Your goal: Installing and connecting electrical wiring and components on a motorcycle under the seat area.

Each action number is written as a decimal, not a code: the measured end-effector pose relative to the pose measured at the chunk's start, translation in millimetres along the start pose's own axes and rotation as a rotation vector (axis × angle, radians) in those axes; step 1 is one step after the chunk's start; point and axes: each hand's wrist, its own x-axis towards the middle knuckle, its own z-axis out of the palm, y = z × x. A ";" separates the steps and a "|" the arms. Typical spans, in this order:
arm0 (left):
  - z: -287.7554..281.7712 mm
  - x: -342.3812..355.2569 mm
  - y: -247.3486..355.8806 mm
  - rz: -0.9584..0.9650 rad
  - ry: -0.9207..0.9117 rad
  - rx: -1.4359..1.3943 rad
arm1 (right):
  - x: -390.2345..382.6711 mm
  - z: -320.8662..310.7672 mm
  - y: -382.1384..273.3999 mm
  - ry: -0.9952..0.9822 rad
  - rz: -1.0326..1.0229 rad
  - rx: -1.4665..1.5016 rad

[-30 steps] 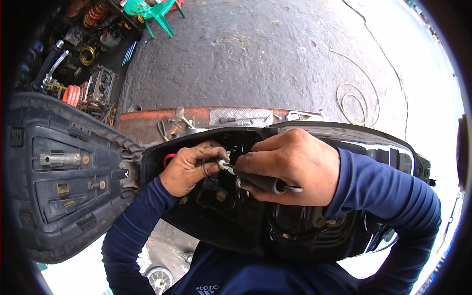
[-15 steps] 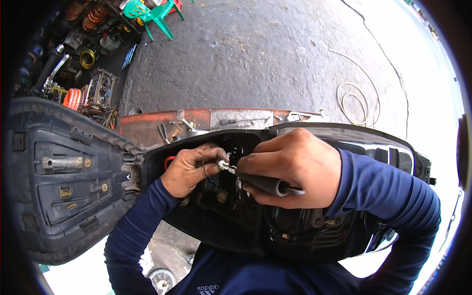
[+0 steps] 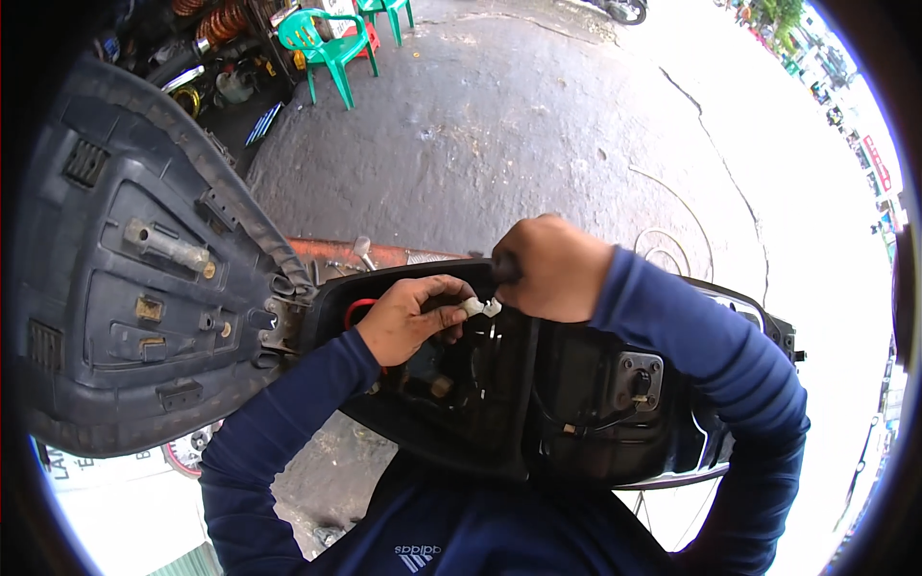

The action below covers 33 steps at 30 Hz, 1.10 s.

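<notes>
Between the thumb and fingers of my left hand (image 3: 408, 322) is a small white plastic connector (image 3: 475, 308), pinched above the open seat compartment (image 3: 451, 444) of a motorcycle. My right hand (image 3: 565, 269) is closed in a fist round a dark-handled tool (image 3: 506, 266), just above and right of the connector. Its handle end pokes out on the left of the fist; its tip is hidden, so I cannot tell its exact kind. A red cable (image 3: 357, 309) curves beside my left wrist.
The black seat (image 3: 86, 288) is tipped open on the left, underside up. Right of the compartment lies a black tank area with a round fitting (image 3: 641, 382). Beyond the motorcycle is an orange-edged bench (image 3: 331, 252) with tools. Green chairs (image 3: 331, 58) stand at the far left.
My right hand has turned and lifted slightly up and left, and the tool has come away from the connector. My left hand still pinches the connector. The whole view has shifted and tilted.
</notes>
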 end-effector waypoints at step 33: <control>-21.7 -6.4 -4.9 -0.027 0.187 0.363 | 46.9 28.5 7.1 -0.230 -0.073 0.103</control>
